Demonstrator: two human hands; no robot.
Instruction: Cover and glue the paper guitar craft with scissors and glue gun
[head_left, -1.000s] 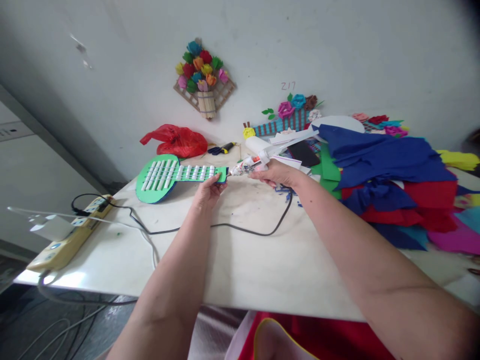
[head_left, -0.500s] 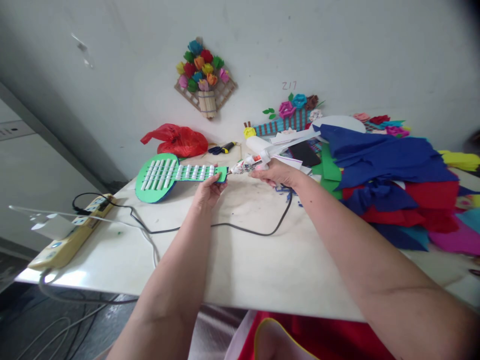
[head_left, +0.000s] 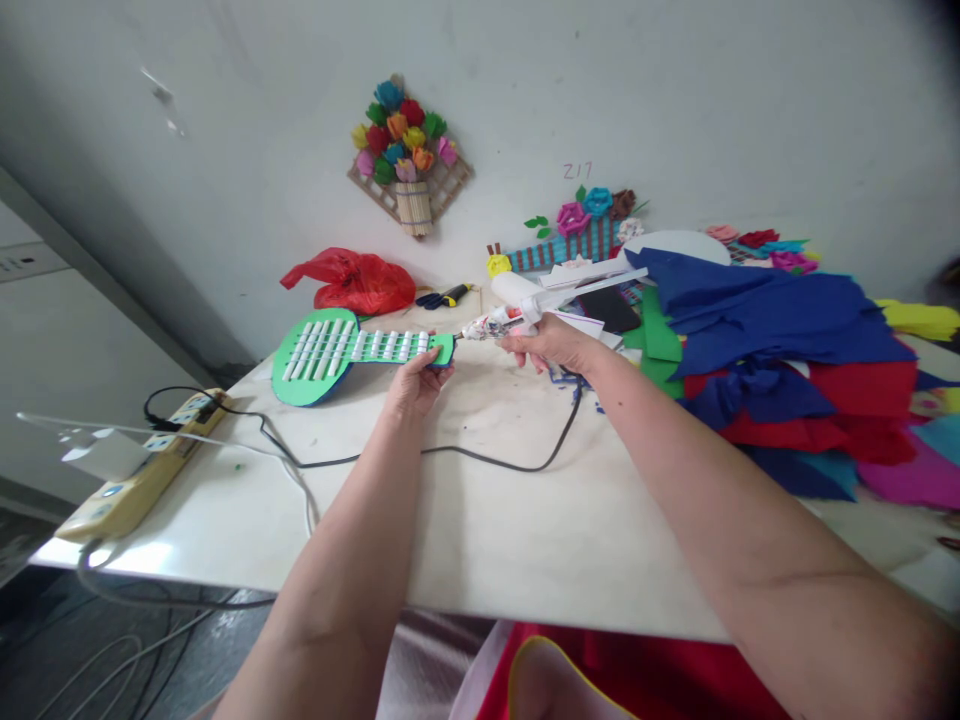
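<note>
My left hand (head_left: pixel 423 382) is closed on the neck end of a green paper guitar (head_left: pixel 315 365), thumb on top and fingers beneath. White rolled pieces sit in rows across the guitar's body and neck, and its edge is dark blue. In my right hand (head_left: pixel 555 345) is a white hot glue gun (head_left: pixel 501 324) with a smeared front and a white glue stick (head_left: pixel 600 288) jutting from its back. The gun's nozzle points left and is at the tip of the guitar's neck; whether it touches, I cannot tell. A black cord (head_left: pixel 517 467) runs from the gun.
A yellow power strip (head_left: pixel 142 470) holds a white adapter at the left edge. Behind the guitar lie a red plastic bag (head_left: pixel 360 280) and black-yellow pliers (head_left: pixel 446 297). Coloured felt sheets (head_left: pixel 780 310) pile up on the right. A paper flower craft (head_left: pixel 405 150) hangs on the wall.
The glue gun has shifted very slightly, its glue stick a little lower at the back. The guitar and my left hand stay almost where they were.
</note>
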